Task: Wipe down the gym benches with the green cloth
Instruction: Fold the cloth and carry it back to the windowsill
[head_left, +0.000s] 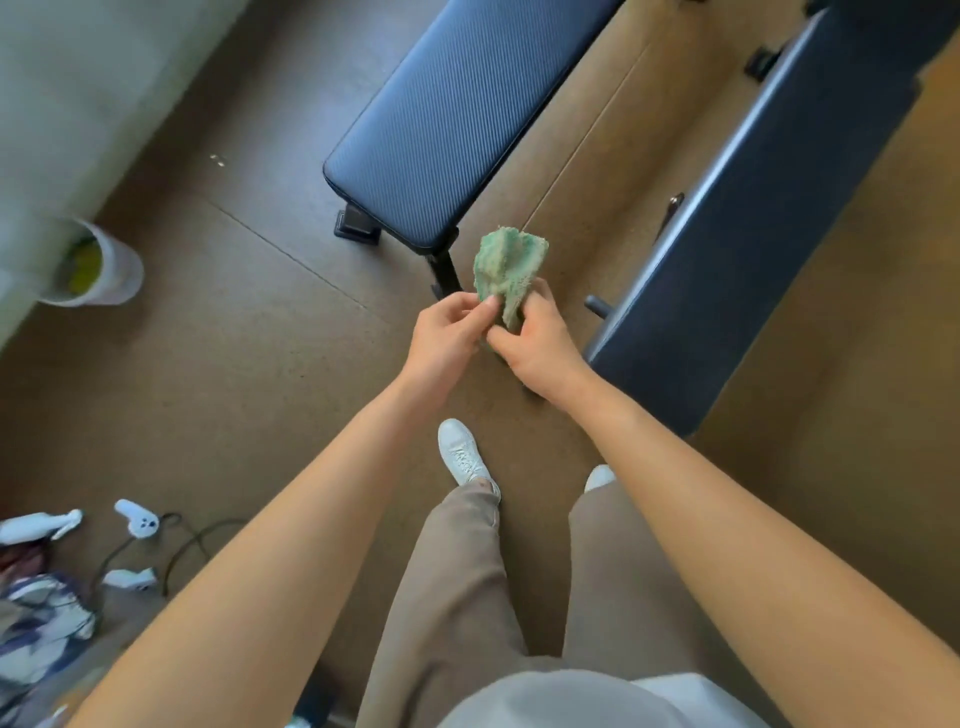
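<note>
The left hand's fingertips (483, 307) and thumb pinch the lower left edge of the green cloth (509, 265). The right hand's fingers (540, 296) are curled round its lower right part, so both hands hold it. The cloth is bunched and stands up from the fingers in crumpled folds. It is held in the air and touches neither bench.

The left hand (447, 332) and right hand (540, 348) meet just beyond the near end of the ribbed blue bench (452, 109), beside that bench's black leg (445, 273). The cloth shows just off the bench's near right corner.

A second, darker bench (753, 234) runs to the right of the ribbed bench, roughly parallel, with a strip of brown floor (234, 338) between them.

Nearer the person than the ribbed bench's end is a white shoe (462, 452) below tan trousers (452, 597).

Well to the left of the bench's near end, a white cup-like container (98, 265) with something yellow-green inside stands by a pale wall. Further toward the near left lie white handheld controllers (137, 519), dark cables and some patterned fabric (41, 623).
</note>
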